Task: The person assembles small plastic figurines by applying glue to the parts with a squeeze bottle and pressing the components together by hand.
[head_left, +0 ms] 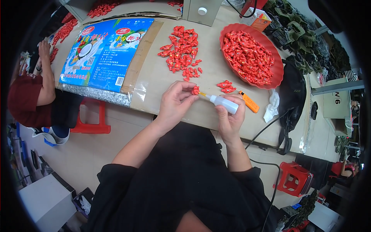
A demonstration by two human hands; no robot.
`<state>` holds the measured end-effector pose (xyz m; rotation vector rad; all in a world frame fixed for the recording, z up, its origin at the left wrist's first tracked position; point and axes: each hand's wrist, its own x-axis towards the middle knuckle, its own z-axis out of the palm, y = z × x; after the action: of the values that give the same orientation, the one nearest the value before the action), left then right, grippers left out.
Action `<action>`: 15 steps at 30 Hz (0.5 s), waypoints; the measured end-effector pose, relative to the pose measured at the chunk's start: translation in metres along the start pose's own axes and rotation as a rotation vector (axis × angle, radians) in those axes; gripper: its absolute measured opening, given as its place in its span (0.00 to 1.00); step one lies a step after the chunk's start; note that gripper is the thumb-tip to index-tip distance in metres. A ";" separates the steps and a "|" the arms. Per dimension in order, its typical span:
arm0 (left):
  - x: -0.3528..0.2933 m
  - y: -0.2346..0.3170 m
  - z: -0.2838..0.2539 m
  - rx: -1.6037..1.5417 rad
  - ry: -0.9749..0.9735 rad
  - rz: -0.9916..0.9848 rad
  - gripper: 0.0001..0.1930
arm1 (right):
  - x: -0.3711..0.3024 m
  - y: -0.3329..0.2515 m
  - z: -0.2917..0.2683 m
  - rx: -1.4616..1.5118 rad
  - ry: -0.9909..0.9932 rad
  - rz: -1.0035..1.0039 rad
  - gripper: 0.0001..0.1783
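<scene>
Between the thumb and fingers of my left hand (176, 102) is a small shiny red figurine (195, 90). My right hand (232, 116) grips a white squeeze bottle (225, 104) with a thin yellowish nozzle, its tip touching or very close to the figurine. Beyond my hands, a loose pile of red figurines (183, 50) lies on the table, and a few more figurines (226, 86) sit just past the bottle. Right of my right hand lies an orange utility knife (249, 102).
A red scalloped bowl (279, 73) heaped with figurines stands at the far right. Beside it are a crumpled white tissue (272, 106) and a black bag (293, 98) with a cable. Flattened blue printed cardboard (104, 54) covers the table's left. Another person (29, 96) sits at left near a red stool (91, 118).
</scene>
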<state>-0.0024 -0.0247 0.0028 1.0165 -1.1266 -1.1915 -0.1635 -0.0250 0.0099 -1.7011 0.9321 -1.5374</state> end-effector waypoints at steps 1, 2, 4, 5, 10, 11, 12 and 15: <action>0.000 0.000 0.000 -0.020 0.007 0.010 0.12 | 0.000 0.000 0.000 0.000 0.000 0.000 0.16; 0.000 0.000 0.000 -0.021 0.007 0.010 0.12 | 0.001 0.000 0.001 0.003 0.005 -0.004 0.15; 0.000 0.000 0.000 -0.013 0.013 -0.004 0.12 | 0.000 -0.001 0.001 0.005 0.009 -0.007 0.15; 0.000 0.000 0.000 -0.013 0.013 -0.005 0.12 | 0.000 -0.001 0.000 -0.007 0.006 -0.002 0.15; 0.001 -0.001 0.001 -0.024 0.011 0.002 0.12 | 0.000 -0.001 0.000 -0.004 0.007 0.004 0.15; 0.000 -0.001 0.000 -0.024 0.011 0.002 0.12 | 0.001 -0.002 0.000 -0.020 0.004 -0.002 0.16; 0.001 -0.001 0.000 -0.018 0.008 0.010 0.12 | 0.001 -0.002 0.000 -0.037 0.001 -0.009 0.16; 0.001 0.000 0.000 -0.007 0.007 0.015 0.12 | 0.000 -0.002 0.000 0.014 0.006 0.026 0.16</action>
<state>-0.0028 -0.0256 0.0025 1.0046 -1.1226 -1.1782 -0.1629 -0.0240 0.0114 -1.6691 0.9412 -1.5298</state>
